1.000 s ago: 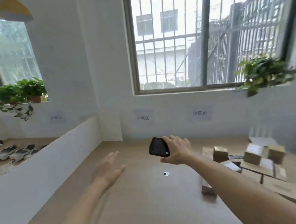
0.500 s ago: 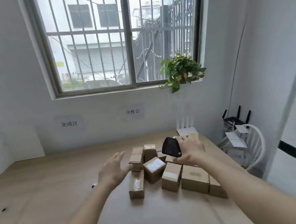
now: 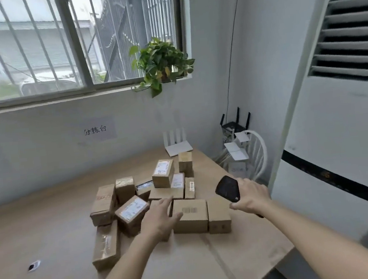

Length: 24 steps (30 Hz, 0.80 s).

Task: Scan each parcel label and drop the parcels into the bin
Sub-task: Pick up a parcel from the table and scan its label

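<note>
hands [image 3: 162, 219] [image 3: 250, 197] partly hiding parcels [image 3: 191, 216]

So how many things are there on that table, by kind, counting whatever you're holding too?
Cardboard parcels: 11 that I can tell apart; the pile may hide more
White router: 1
Black scanner, held in the right hand: 1
Total: 13

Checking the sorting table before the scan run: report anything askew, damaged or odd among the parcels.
The cardboard parcels lie in a loose jumble, tilted and leaning on one another, their labels facing different ways. One labelled parcel sits on top of others. No tear, crush or spill shows. The left hand reaches over the pile; the right hand holds the black scanner.
</note>
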Each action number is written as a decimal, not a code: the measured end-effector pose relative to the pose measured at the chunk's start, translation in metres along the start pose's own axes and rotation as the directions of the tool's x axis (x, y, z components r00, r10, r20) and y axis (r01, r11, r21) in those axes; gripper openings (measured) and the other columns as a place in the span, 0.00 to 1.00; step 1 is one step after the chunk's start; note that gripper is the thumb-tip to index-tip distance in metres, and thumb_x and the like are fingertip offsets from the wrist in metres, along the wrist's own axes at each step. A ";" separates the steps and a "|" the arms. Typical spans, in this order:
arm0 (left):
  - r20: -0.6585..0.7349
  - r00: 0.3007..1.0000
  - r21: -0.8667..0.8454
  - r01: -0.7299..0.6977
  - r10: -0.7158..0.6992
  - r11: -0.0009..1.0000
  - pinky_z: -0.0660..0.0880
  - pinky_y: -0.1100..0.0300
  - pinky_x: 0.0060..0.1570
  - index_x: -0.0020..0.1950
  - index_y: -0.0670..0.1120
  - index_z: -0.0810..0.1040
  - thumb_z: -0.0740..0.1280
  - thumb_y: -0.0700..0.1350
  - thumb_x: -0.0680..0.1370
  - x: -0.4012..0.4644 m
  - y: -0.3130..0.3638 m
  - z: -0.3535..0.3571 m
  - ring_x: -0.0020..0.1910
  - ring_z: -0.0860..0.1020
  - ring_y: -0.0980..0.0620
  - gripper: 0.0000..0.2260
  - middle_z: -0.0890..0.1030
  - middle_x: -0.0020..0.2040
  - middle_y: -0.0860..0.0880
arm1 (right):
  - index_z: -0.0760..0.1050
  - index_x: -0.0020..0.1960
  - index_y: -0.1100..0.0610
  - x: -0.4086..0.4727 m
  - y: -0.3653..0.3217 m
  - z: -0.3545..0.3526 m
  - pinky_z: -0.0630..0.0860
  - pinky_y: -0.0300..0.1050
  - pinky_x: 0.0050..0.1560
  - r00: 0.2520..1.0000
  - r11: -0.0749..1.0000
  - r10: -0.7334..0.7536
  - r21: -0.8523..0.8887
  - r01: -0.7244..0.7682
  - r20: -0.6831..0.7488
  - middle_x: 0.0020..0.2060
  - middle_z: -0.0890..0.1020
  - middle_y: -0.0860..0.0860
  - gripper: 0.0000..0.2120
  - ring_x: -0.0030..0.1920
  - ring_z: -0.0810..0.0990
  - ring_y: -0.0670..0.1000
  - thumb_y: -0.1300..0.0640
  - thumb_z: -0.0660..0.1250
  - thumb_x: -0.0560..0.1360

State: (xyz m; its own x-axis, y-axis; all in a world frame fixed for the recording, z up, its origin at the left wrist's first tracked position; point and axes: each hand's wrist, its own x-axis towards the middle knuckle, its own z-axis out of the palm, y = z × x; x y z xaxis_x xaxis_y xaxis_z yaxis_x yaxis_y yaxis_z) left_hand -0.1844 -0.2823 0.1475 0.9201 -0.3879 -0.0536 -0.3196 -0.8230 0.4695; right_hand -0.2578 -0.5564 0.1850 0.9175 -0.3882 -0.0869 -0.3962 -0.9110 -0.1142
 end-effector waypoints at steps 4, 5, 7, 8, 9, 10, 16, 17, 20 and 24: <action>0.086 0.996 -0.033 -0.030 0.033 0.999 0.62 0.53 0.72 0.80 0.53 0.60 0.65 0.61 0.79 0.061 0.009 0.040 0.76 0.64 0.50 0.32 0.64 0.78 0.52 | 0.69 0.69 0.48 0.045 0.027 0.022 0.74 0.47 0.53 0.996 0.997 0.076 0.012 -0.077 0.051 0.62 0.78 0.49 0.35 0.62 0.79 0.55 0.36 0.72 0.66; 0.120 0.992 -0.061 -0.022 0.030 0.998 0.62 0.53 0.73 0.80 0.53 0.59 0.65 0.60 0.79 0.078 0.009 0.051 0.76 0.63 0.50 0.32 0.63 0.79 0.52 | 0.69 0.68 0.49 0.058 0.031 0.027 0.74 0.47 0.53 0.993 0.996 0.089 0.002 -0.089 0.072 0.62 0.78 0.49 0.34 0.62 0.79 0.55 0.37 0.72 0.67; 0.179 0.984 -0.117 -0.004 0.025 0.993 0.64 0.52 0.73 0.80 0.55 0.58 0.65 0.61 0.78 0.109 0.007 0.073 0.75 0.64 0.49 0.33 0.63 0.79 0.52 | 0.69 0.68 0.49 0.082 0.039 0.041 0.74 0.46 0.52 0.988 0.994 0.108 -0.019 -0.106 0.113 0.62 0.78 0.49 0.34 0.61 0.79 0.56 0.37 0.73 0.67; 0.196 0.980 -0.123 0.000 0.025 0.992 0.66 0.52 0.72 0.80 0.56 0.58 0.65 0.61 0.78 0.123 0.005 0.084 0.75 0.66 0.50 0.33 0.64 0.78 0.53 | 0.69 0.67 0.49 0.095 0.043 0.049 0.73 0.46 0.50 0.984 0.993 0.119 -0.026 -0.116 0.131 0.61 0.78 0.49 0.33 0.61 0.79 0.56 0.37 0.73 0.68; 0.211 0.977 -0.121 0.000 0.025 0.993 0.67 0.53 0.71 0.80 0.56 0.59 0.65 0.61 0.78 0.137 0.004 0.094 0.74 0.66 0.50 0.32 0.64 0.78 0.53 | 0.69 0.66 0.49 0.107 0.045 0.055 0.74 0.46 0.50 0.980 0.991 0.132 -0.026 -0.129 0.149 0.59 0.77 0.48 0.32 0.59 0.79 0.55 0.38 0.73 0.67; 0.228 0.973 -0.118 0.002 0.025 0.993 0.67 0.54 0.70 0.80 0.56 0.59 0.64 0.61 0.78 0.150 0.003 0.104 0.75 0.66 0.51 0.32 0.64 0.78 0.53 | 0.69 0.64 0.49 0.118 0.048 0.062 0.75 0.46 0.49 0.975 0.989 0.146 -0.023 -0.144 0.165 0.57 0.77 0.48 0.31 0.58 0.79 0.55 0.38 0.73 0.67; 0.328 0.945 -0.117 0.025 0.015 0.993 0.63 0.56 0.71 0.80 0.54 0.58 0.64 0.59 0.79 0.207 -0.003 0.159 0.77 0.61 0.50 0.31 0.62 0.79 0.49 | 0.70 0.58 0.47 0.166 0.060 0.105 0.76 0.46 0.45 0.950 0.977 0.195 0.030 -0.209 0.245 0.52 0.78 0.46 0.26 0.52 0.80 0.55 0.39 0.72 0.65; 0.346 0.938 -0.112 0.032 0.009 0.993 0.63 0.56 0.71 0.80 0.54 0.58 0.64 0.59 0.79 0.213 -0.002 0.167 0.78 0.61 0.50 0.31 0.63 0.79 0.49 | 0.70 0.59 0.47 0.172 0.064 0.113 0.77 0.46 0.46 0.947 0.976 0.196 0.042 -0.214 0.256 0.53 0.79 0.47 0.26 0.54 0.80 0.55 0.40 0.72 0.65; 0.387 0.922 -0.107 0.047 -0.002 0.993 0.63 0.56 0.71 0.80 0.54 0.59 0.64 0.59 0.79 0.230 0.002 0.191 0.77 0.62 0.50 0.31 0.64 0.78 0.49 | 0.72 0.61 0.48 0.190 0.077 0.135 0.75 0.47 0.47 0.930 0.972 0.198 0.062 -0.227 0.308 0.56 0.80 0.47 0.27 0.58 0.80 0.56 0.41 0.73 0.66; 0.434 0.901 -0.121 0.076 -0.016 0.990 0.64 0.58 0.69 0.80 0.51 0.60 0.65 0.57 0.79 0.251 0.008 0.223 0.75 0.65 0.50 0.31 0.66 0.77 0.50 | 0.71 0.63 0.49 0.217 0.094 0.163 0.71 0.47 0.46 0.911 0.966 0.206 0.072 -0.247 0.356 0.59 0.79 0.48 0.28 0.60 0.80 0.56 0.40 0.73 0.67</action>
State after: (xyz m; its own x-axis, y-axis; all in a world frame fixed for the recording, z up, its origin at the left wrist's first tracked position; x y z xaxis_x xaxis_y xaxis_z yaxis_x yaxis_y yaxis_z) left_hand -0.0066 -0.4789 -0.0581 0.7361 -0.5159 -0.4382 -0.2190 -0.7941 0.5670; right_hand -0.1021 -0.7037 -0.0062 0.7420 -0.4918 -0.4555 -0.6117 -0.7748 -0.1599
